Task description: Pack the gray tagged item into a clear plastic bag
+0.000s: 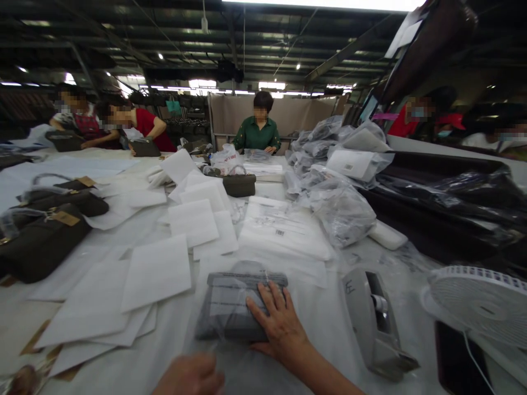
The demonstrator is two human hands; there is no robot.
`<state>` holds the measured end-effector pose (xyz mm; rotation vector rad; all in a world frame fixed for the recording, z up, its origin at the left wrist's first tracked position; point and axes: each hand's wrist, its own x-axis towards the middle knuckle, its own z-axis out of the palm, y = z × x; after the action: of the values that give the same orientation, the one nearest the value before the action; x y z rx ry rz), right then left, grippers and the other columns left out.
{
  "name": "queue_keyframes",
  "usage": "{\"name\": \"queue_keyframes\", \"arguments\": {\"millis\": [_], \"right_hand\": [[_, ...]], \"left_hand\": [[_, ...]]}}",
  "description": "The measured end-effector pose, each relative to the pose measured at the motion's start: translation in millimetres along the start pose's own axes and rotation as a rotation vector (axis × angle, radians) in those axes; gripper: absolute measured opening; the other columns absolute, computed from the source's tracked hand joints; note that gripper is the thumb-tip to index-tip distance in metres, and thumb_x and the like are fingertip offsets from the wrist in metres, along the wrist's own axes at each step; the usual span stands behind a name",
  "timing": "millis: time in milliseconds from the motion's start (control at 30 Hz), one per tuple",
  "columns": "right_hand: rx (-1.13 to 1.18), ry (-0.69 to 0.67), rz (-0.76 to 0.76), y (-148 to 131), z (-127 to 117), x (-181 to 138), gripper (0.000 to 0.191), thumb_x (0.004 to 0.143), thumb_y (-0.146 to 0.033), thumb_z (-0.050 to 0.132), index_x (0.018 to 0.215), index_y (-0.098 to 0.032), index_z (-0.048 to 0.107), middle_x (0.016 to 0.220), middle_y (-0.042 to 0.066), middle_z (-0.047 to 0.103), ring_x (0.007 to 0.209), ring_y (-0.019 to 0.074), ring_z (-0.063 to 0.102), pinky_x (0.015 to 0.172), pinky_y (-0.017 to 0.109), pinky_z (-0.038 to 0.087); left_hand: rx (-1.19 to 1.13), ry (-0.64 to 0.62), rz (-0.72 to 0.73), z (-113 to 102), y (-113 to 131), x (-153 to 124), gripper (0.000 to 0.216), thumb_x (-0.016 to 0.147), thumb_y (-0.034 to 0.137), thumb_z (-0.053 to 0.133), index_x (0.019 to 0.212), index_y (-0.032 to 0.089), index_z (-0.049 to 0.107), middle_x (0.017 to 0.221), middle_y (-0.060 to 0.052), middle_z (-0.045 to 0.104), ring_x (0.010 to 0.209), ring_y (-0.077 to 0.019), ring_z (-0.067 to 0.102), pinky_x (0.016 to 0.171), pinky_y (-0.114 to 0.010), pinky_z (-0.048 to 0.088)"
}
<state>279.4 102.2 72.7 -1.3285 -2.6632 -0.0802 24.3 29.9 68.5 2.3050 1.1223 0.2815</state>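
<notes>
A grey handbag in a clear plastic bag [230,304] lies flat on the white table right in front of me. My right hand [276,323] rests palm down on its right half, fingers spread, pressing it. My left hand [190,376] is at the bottom edge, blurred, near the bag's open end; whether it grips the plastic I cannot tell.
White foam sheets [158,271] lie scattered to the left. Dark handbags [43,241] sit at far left. A grey tape dispenser [373,321] and a white fan [480,304] stand right. Bagged goods [341,211] pile behind. Other people work across the table.
</notes>
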Motion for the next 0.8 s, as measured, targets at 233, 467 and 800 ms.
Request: {"name": "queue_keyframes", "arguments": {"millis": [233,467,800], "right_hand": [[-0.072,0.092,-0.096,3,3,-4,0.084,0.073,-0.059,0.069,0.142,-0.026,0.036,0.149,0.015,0.036,0.136,0.04,0.03,0.107,0.066,0.021],[-0.275,0.146,-0.481,24,13,-78,0.043,0.094,-0.016,0.044,0.135,-0.024,0.045,0.147,-0.005,0.041,0.138,0.0189,0.03,0.115,0.056,-0.014],[0.09,0.13,-0.275,60,-18,-121,0.06,0.083,0.0,0.038,0.141,-0.015,0.035,0.129,0.011,0.06,0.125,0.0159,0.05,0.114,0.044,0.03]], "left_hand": [[0.625,0.124,0.395,-47,-15,68,0.075,0.083,0.028,0.065,0.145,0.033,0.025,0.154,0.0,0.03,0.136,-0.0349,0.023,0.111,-0.058,0.014],[0.752,0.1,0.52,-20,-38,50,0.08,0.078,0.004,0.049,0.147,0.031,0.019,0.156,0.006,0.021,0.139,-0.027,0.022,0.115,-0.05,0.001],[0.587,-0.032,0.428,-3,-35,9,0.072,0.089,0.035,0.058,0.148,0.021,0.018,0.154,-0.005,0.027,0.141,-0.0199,0.025,0.118,-0.039,0.019]]}}
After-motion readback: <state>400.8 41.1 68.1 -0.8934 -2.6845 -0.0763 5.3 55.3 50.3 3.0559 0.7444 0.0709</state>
